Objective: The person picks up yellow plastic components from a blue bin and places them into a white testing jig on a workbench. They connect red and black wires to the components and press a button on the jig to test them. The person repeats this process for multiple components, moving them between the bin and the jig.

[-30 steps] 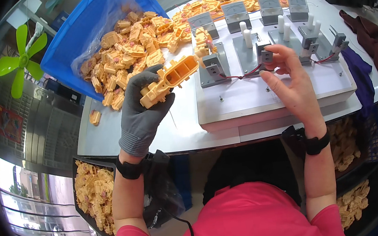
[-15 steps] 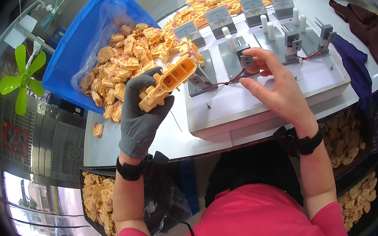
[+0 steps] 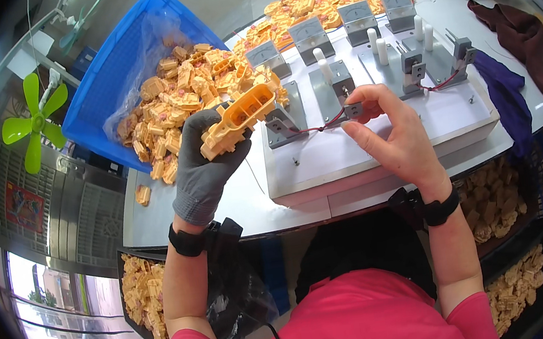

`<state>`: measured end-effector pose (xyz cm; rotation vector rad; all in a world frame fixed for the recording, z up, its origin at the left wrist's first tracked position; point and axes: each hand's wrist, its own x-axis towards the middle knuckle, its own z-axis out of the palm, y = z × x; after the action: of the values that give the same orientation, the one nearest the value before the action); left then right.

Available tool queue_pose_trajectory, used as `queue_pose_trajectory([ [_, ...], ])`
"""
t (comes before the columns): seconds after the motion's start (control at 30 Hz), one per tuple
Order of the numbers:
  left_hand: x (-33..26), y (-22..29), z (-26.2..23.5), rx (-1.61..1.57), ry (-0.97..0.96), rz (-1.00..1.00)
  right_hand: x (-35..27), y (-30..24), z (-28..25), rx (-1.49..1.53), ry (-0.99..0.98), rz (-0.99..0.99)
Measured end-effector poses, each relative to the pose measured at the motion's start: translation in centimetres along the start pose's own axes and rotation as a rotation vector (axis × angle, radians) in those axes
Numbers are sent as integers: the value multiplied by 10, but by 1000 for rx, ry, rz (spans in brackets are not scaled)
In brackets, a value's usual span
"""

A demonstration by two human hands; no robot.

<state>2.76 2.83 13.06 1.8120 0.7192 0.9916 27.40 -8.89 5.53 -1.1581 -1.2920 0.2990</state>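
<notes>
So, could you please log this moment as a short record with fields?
left hand: gloved left hand holds an orange plastic part
right hand: bare right hand pinches a clip on red wires
bench: white test fixture with grey meters
supply: blue bin of orange parts
far right: dark cloths

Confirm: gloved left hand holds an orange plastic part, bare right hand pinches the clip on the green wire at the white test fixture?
Not quite. The head view shows the wire is red, not green. The gloved left hand does hold the orange plastic part, and the bare right hand pinches the clip at the white test fixture.
</notes>
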Motion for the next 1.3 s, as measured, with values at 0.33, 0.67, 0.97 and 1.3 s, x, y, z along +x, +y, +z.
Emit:
queue_pose_trajectory([
  [0.33, 24, 16, 6, 169, -91, 106, -1, 0, 1, 14, 18, -17],
  [0.67, 131, 22, 43, 1012, -434, 559, -1, -1, -2, 10, 6, 8],
  [0.97, 138, 26, 80, 1190, -677, 577, -1, 2, -1, 18, -13, 10],
  [1.3, 133, 60, 103, 1112, -1039, 211, -3, 2, 1, 48, -2, 51],
])
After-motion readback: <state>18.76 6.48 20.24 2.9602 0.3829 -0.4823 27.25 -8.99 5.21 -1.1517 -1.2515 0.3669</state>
